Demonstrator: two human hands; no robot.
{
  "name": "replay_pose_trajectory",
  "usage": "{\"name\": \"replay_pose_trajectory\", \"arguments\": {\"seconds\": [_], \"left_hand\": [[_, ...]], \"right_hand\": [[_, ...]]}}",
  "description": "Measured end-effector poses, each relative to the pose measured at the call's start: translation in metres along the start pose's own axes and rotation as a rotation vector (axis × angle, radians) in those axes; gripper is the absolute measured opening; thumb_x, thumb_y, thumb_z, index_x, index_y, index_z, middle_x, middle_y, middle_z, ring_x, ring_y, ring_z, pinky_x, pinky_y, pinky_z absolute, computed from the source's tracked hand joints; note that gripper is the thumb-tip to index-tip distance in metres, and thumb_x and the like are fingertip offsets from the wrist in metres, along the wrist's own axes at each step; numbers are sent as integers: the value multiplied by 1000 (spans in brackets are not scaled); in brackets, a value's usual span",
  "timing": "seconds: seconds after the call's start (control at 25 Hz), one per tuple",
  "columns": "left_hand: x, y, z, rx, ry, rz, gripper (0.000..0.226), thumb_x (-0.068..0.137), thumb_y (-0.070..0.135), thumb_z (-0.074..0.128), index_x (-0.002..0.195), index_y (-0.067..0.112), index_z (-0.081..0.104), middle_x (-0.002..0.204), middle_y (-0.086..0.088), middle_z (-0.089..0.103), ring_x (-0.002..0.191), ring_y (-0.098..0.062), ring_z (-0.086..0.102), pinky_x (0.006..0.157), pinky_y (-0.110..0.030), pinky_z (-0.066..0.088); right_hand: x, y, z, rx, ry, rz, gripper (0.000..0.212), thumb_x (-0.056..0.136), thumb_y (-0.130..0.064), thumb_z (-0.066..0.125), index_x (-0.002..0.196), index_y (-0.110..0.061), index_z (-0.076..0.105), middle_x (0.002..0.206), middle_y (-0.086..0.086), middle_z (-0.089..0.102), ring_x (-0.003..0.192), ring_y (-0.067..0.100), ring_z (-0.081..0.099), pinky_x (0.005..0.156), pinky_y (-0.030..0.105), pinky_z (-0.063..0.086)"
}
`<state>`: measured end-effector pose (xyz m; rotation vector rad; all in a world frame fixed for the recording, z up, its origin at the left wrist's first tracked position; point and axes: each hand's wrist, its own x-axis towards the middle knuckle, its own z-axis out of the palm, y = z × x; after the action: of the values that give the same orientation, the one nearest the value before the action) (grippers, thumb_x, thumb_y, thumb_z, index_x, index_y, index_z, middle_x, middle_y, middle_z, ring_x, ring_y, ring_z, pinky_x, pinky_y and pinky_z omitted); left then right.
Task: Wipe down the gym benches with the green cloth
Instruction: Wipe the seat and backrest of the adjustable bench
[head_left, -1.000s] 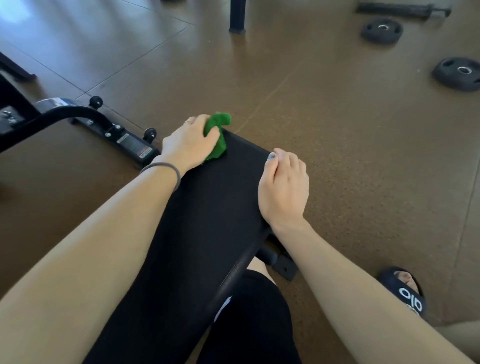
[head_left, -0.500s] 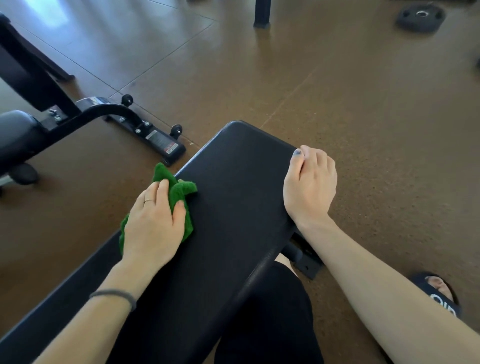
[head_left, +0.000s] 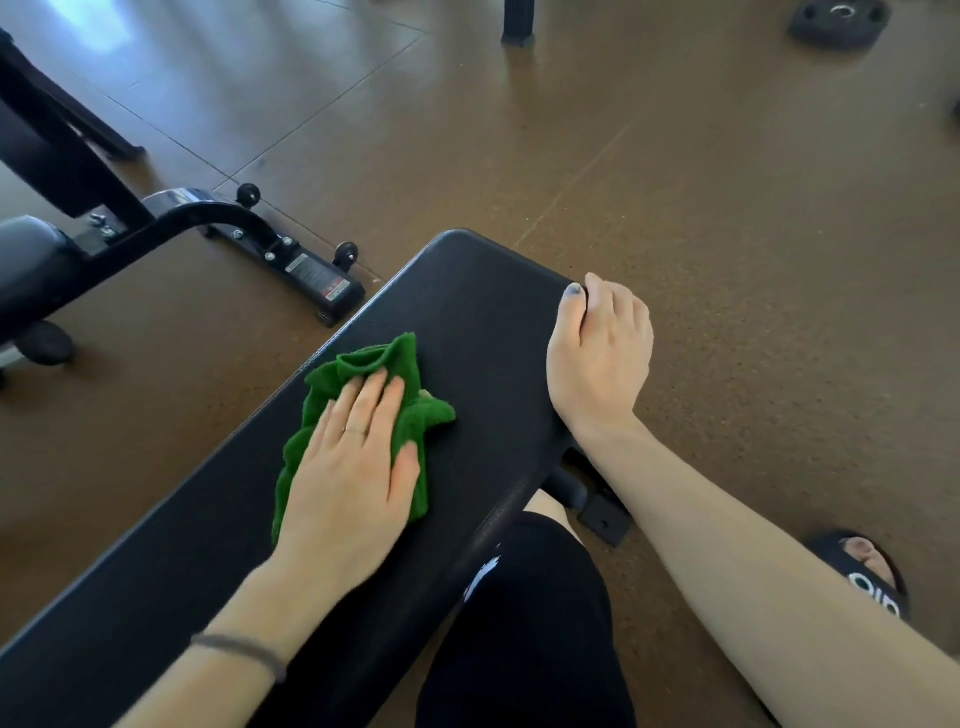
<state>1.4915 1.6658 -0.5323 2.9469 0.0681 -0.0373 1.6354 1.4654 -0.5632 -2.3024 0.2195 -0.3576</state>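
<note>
A black padded gym bench (head_left: 483, 306) runs diagonally from lower left to its rounded far end at the centre. My left hand (head_left: 353, 467) lies flat on the crumpled green cloth (head_left: 384, 364), pressing it onto the bench top near the left edge. The cloth sticks out beyond my fingers and on both sides of the palm. My right hand (head_left: 602, 353) grips the bench's right edge near the far end, thumb on top and fingers curled over the side.
Another bench's black frame with small wheels (head_left: 291, 260) stands on the brown floor to the left, with a grey pad (head_left: 26, 260) at the far left. A weight plate (head_left: 836, 21) lies at the top right. My knee (head_left: 524, 623) and sandalled foot (head_left: 862, 577) are beside the bench.
My left hand has dragged the cloth back from the bench's far end along the left edge, then slid it inward onto the top. The right hand has kept its grip on the right edge.
</note>
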Motion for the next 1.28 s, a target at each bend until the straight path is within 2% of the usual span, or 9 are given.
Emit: {"name": "replay_pose_trajectory", "arguments": {"seconds": [0.12, 0.2, 0.32, 0.48, 0.64, 0.8, 0.96, 1.12, 1.28], "left_hand": [[60, 35, 3, 10, 24, 62, 70, 101, 48, 24, 160, 12, 28, 169, -6, 22, 158, -26, 15, 128, -38, 7], [124, 66, 10, -7, 7, 107, 62, 106, 41, 31, 161, 11, 26, 170, -9, 20, 158, -27, 13, 129, -40, 7], [186, 125, 15, -40, -29, 122, 50, 107, 34, 35, 150, 10, 44, 159, -10, 41, 151, -27, 28, 126, -41, 13], [125, 145, 26, 43, -13, 396, 56, 101, 35, 35, 151, 11, 45, 159, -8, 43, 151, -29, 30, 126, -46, 19], [35, 109, 30, 395, -21, 756, 63, 97, 30, 49, 157, 15, 40, 161, -3, 41, 152, -24, 31, 126, -48, 22], [-11, 79, 15, 222, 38, 527, 71, 99, 35, 57, 161, 17, 29, 168, 3, 27, 156, -18, 23, 124, -42, 27], [-17, 78, 18, 163, -7, 416, 78, 98, 39, 59, 163, 18, 21, 170, 3, 19, 158, -16, 14, 126, -40, 17], [78, 141, 26, 78, -36, 327, 73, 101, 35, 55, 163, 15, 21, 170, -3, 20, 158, -20, 14, 129, -38, 9], [59, 128, 27, 63, -19, 357, 72, 100, 33, 57, 161, 11, 26, 169, -5, 24, 157, -22, 20, 128, -41, 18]], "right_hand": [[2, -2, -13, 240, -91, 78, 61, 102, -43, 20, 142, -17, 59, 144, -2, 59, 135, 14, 47, 119, 37, 32], [10, 3, -30, 560, -177, 282, 51, 108, -38, 27, 143, -19, 59, 143, -5, 60, 133, 10, 50, 118, 34, 36], [21, 22, -54, 825, -266, 621, 52, 111, -41, 26, 139, -16, 61, 134, -4, 64, 124, 11, 56, 116, 33, 37], [23, 43, -68, 1154, -427, 795, 61, 111, -48, 21, 141, -9, 57, 134, 9, 64, 125, 24, 59, 111, 39, 43], [30, 42, -85, 1088, -519, 738, 59, 109, -48, 30, 150, -8, 49, 150, 12, 53, 141, 26, 47, 119, 44, 38], [18, 40, -80, 1003, -526, 655, 58, 110, -45, 34, 155, -10, 43, 154, 4, 50, 142, 18, 46, 123, 40, 33], [15, 37, -67, 951, -545, 655, 61, 109, -53, 28, 160, -19, 35, 161, -2, 41, 150, 16, 33, 128, 44, 19], [23, 54, -75, 1102, -599, 682, 65, 109, -53, 22, 147, -9, 52, 147, 7, 57, 133, 17, 54, 108, 35, 45], [19, 58, -77, 1133, -601, 697, 65, 110, -51, 22, 149, -6, 49, 143, 7, 59, 132, 19, 55, 112, 34, 41]]}}
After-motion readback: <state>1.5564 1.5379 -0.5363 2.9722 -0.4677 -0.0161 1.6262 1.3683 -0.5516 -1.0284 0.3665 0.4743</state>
